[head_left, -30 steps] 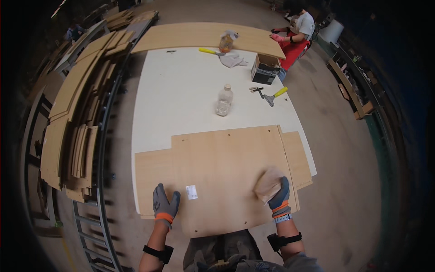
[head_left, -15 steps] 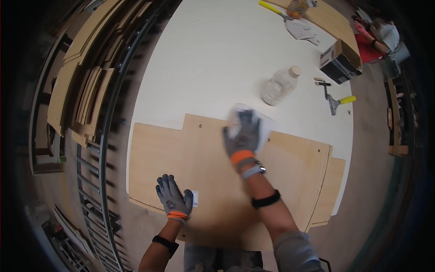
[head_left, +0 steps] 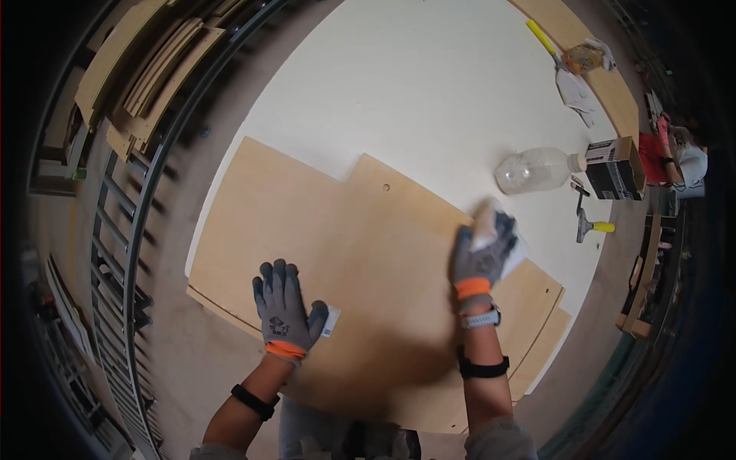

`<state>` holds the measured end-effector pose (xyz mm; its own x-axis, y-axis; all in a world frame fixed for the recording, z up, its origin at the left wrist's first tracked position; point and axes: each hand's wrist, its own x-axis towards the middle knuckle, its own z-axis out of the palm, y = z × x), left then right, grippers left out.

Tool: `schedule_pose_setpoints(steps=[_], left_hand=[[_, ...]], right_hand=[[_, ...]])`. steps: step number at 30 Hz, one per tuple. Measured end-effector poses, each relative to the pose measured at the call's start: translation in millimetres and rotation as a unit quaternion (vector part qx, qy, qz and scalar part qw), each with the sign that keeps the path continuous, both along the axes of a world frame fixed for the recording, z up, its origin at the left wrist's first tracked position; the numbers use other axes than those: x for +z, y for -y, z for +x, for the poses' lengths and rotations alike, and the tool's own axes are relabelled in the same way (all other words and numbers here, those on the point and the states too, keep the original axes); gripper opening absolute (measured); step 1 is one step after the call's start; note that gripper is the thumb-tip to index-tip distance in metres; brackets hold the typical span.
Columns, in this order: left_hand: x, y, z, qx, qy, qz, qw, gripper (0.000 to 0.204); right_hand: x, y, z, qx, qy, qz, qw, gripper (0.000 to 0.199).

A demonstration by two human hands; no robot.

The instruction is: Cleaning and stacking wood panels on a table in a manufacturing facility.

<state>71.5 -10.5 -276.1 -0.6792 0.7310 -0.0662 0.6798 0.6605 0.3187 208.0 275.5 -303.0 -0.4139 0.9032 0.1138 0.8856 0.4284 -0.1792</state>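
A light wooden panel (head_left: 383, 261) with holes near its edges lies on top of another wooden panel (head_left: 253, 192) on the white table. Flat on the wood, fingers stretched out, rests my gloved left hand (head_left: 284, 310), its thumb beside a small white label (head_left: 330, 321). My gloved right hand (head_left: 483, 257) is closed around a white cloth (head_left: 514, 257) at the panel's far edge, part of the cloth hanging past the fingers. Motion blurs this hand slightly. A clear plastic bottle (head_left: 533, 170) stands on the table beyond it.
To the right are a black box (head_left: 613, 169) and a yellow-handled scraper (head_left: 589, 226). Farther back lie a pale glove (head_left: 575, 96) and another yellow-handled tool (head_left: 541, 37). A metal roller rack (head_left: 142, 199) runs along the left. Another person (head_left: 678, 157) is at the far right.
My right hand has swept the cloth rightward along the panel's far edge. My left hand stays flat near the label. The whole view has turned, shifting the table items.
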Motion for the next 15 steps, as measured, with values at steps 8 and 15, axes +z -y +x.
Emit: schedule_pose_setpoints(steps=[8,15], left_hand=[[-2.4,4.1,-4.6,0.02,0.021,0.051,0.998,0.059],[16.7,116.7,-1.8,0.166,0.158,0.237,0.944,0.023]], right_hand=[[18.9,110.8,-127.3,0.423,-0.017,-0.08,0.902,0.059],[19.1,54.9,-117.1,0.431,0.034,-0.027,0.901,0.056]])
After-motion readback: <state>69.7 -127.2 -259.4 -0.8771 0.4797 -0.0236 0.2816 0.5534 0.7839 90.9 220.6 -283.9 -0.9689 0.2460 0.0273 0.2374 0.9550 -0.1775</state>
